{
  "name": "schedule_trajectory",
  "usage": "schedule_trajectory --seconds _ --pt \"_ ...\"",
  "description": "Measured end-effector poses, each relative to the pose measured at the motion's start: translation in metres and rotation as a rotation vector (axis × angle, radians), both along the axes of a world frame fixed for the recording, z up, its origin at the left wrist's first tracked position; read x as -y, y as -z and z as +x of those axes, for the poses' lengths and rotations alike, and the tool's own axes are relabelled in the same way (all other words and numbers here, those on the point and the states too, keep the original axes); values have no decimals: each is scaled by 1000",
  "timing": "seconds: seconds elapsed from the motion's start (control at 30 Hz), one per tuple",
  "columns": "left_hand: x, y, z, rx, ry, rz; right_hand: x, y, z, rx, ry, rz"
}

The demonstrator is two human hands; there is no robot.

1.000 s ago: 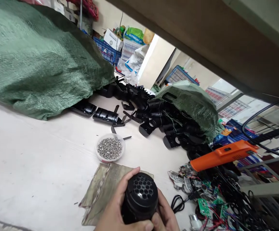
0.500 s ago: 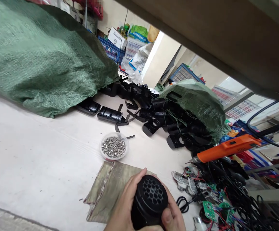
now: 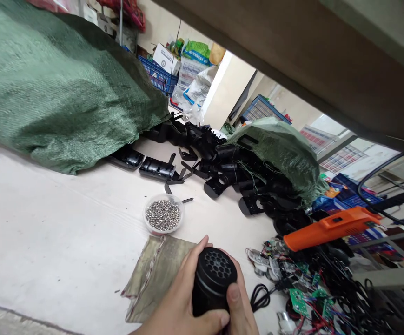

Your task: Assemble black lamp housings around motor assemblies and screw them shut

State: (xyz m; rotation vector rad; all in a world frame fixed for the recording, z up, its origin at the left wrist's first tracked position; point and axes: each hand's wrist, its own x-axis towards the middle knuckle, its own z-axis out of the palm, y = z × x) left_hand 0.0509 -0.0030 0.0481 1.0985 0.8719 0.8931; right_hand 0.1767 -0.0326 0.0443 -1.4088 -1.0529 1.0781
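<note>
One black honeycomb-grille housing (image 3: pixel 213 279) clamped between left hand (image 3: pixel 179 298) and right hand (image 3: pixel 241 304)

The widest room for the left hand (image 3: pixel 184 284) runs leftward over the white workbench top (image 3: pixel 58 223), as far as the green woven sack (image 3: pixel 58 97). Straight ahead, a plastic bowl of screws (image 3: pixel 163 215) stands in the way, just beyond the tan bag (image 3: pixel 153 279) lying under that hand. Past the bowl, a heap of black plastic parts (image 3: pixel 229 179) blocks the way. The right hand (image 3: pixel 238 307) has tangled wires and green circuit boards (image 3: pixel 298 301) just beside it, with an orange power tool (image 3: pixel 330 235) beyond them. A dark overhead board (image 3: pixel 292 51) limits upward room across the upper right.
</note>
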Motion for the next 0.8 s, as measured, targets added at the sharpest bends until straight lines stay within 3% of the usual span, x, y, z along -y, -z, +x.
schedule_trajectory --seconds 0.13,0.3,0.53,0.67,0.73,0.8 --pt "-22 -6 -6 89 2 -157 -23 -20 3 166 7 -222" --pt "-43 -12 -17 231 -82 -319 -50 -37 7 -8 -154 -346" --pt "-49 -9 -15 174 -19 -276 -57 -35 4 48 -237 -384" --pt "-47 -10 -19 48 22 -230 -59 -39 12 180 -307 -358" --pt "-44 -15 -30 -67 1 -154 -57 -42 18 319 -331 -322" --pt "-43 -24 -46 -290 -12 38 -57 -46 23 496 -326 -279"
